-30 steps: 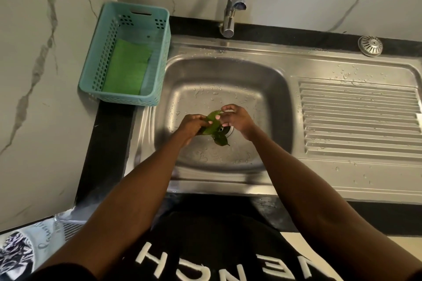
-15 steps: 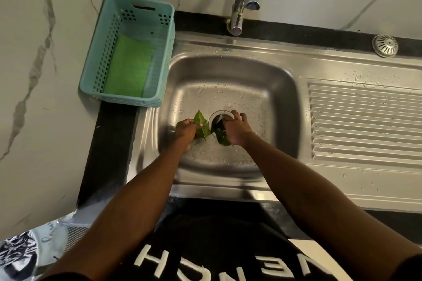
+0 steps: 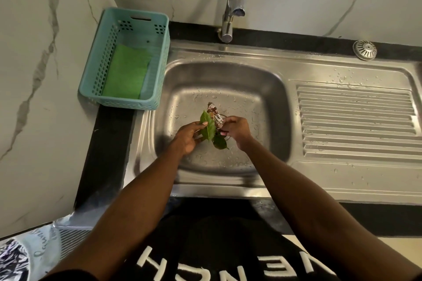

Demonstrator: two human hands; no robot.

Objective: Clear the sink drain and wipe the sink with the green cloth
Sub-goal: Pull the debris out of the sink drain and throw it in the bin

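Both hands are low in the steel sink, over the drain, which they hide. My left hand pinches a green leaf between thumb and fingers. My right hand pinches a brown printed wrapper that sticks up toward the back of the basin. A second, darker leaf hangs below and between the hands; which hand holds it I cannot tell. The green cloth lies flat in the teal basket left of the sink.
The tap arches over the back of the basin. A ribbed draining board lies to the right, with a round metal strainer on the black counter behind it. A marble wall closes the left side.
The hands have risen from the drain; the right hand now holds up a brown wrapper not seen before. The left hand still holds its leaf.
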